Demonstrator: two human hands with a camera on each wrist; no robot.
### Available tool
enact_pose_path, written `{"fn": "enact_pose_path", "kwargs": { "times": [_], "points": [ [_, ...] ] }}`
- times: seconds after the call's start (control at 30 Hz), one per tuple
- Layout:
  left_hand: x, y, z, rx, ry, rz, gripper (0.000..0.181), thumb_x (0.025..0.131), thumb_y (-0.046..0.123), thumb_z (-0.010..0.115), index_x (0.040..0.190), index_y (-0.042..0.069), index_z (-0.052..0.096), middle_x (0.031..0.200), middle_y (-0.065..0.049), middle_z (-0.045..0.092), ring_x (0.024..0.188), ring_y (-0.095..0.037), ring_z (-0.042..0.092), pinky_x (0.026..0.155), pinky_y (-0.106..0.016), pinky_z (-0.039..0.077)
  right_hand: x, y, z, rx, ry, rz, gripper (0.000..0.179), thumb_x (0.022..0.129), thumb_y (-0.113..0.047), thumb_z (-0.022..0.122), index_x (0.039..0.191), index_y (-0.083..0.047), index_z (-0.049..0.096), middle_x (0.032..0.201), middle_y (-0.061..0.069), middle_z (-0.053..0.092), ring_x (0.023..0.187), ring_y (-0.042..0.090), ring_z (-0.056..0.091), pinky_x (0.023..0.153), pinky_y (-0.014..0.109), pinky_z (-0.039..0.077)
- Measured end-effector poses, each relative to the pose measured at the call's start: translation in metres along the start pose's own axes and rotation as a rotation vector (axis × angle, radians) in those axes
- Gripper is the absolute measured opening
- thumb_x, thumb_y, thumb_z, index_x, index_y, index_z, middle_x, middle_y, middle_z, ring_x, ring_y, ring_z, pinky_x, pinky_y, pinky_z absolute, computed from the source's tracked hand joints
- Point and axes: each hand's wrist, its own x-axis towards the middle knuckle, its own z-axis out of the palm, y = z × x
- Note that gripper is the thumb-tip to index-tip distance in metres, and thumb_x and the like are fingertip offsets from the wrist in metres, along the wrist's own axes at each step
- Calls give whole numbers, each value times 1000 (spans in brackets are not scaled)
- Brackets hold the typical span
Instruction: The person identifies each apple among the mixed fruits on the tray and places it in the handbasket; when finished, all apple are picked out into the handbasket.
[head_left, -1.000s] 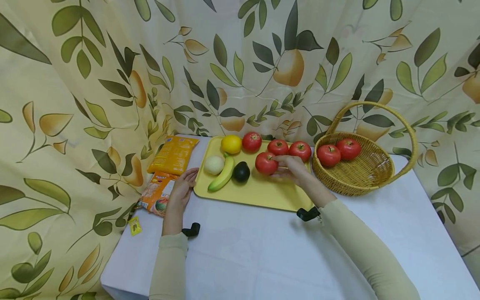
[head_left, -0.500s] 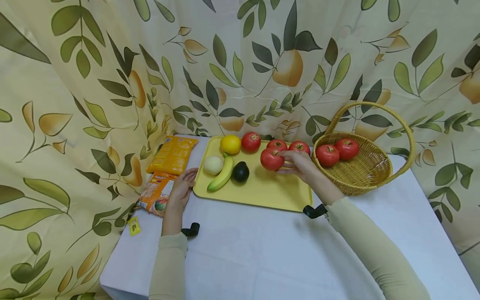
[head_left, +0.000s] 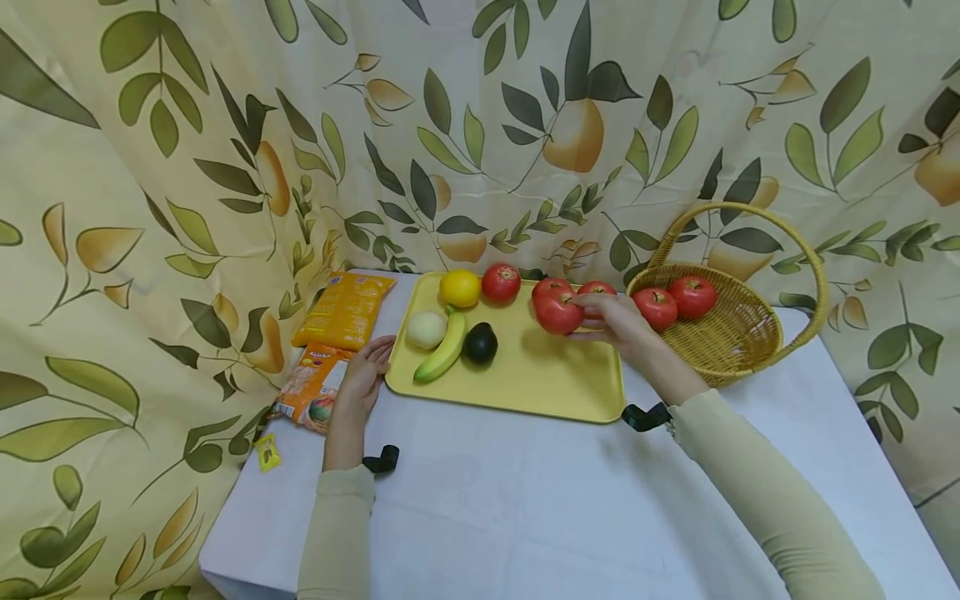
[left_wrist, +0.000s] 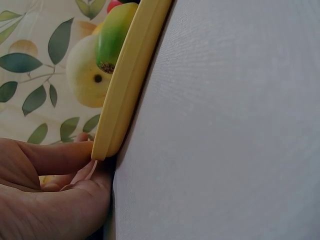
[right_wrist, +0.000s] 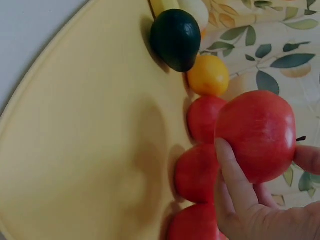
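My right hand (head_left: pixel 618 321) grips a red apple (right_wrist: pixel 257 136) between thumb and fingers. In the right wrist view the apple hangs above the yellow tray (head_left: pixel 555 387), its shadow on the tray floor. Two more red apples (head_left: pixel 597 288) sit at the tray's back right, partly hidden by the held apple and hand. At the tray's left edge, my left hand (head_left: pixel 362 375) pinches the rim, thumb on one side and fingers beneath in the left wrist view. On the tray also lie a banana (head_left: pixel 442 354), a dark avocado (head_left: pixel 480 344), a pale round fruit (head_left: pixel 426 330), a lemon (head_left: pixel 460 288) and a red fruit with a pale-marked top (head_left: pixel 501 284).
A wicker basket (head_left: pixel 738 337) with a tall handle stands right of the tray, two red apples (head_left: pixel 692 297) inside it. Left of the tray lie a yellow packet (head_left: pixel 347 310), an orange packet (head_left: pixel 311 385) and a small yellow sachet (head_left: pixel 267 452). A patterned curtain (head_left: pixel 480 125) hangs behind.
My right hand has raised the apple off the tray and carried it right and slightly back, toward the basket. The left hand stays at the tray's edge.
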Motion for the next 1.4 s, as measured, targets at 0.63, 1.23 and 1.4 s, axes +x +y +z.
{"fn": "enact_pose_path", "kwargs": {
  "times": [0.63, 1.23, 1.4],
  "points": [
    [-1, -1, 0, 11, 16, -20, 61, 100, -22, 34, 157, -3, 39, 163, -22, 38, 152, -28, 37, 124, -35, 32, -19, -18, -34, -32, 23, -9, 21, 102, -18, 67, 119, -7, 62, 133, 13, 47, 97, 21, 73, 102, 53, 51],
    [-1, 0, 0, 8, 7, -9, 62, 98, -23, 34, 156, -4, 40, 163, -23, 37, 152, -28, 36, 124, -35, 32, -33, -27, -73, -10, 70, 3, 31, 103, -23, 67, 128, -9, 55, 135, 12, 47, 94, 20, 75, 97, 52, 57],
    [-1, -1, 0, 13, 9, -13, 62, 98, -24, 34, 156, -4, 39, 164, -23, 36, 153, -29, 35, 124, -36, 31, -36, -27, -80, 18, 69, 8, 35, 103, -21, 67, 132, -9, 52, 137, 12, 45, 97, 18, 73, 104, 56, 48]
  ]
}}
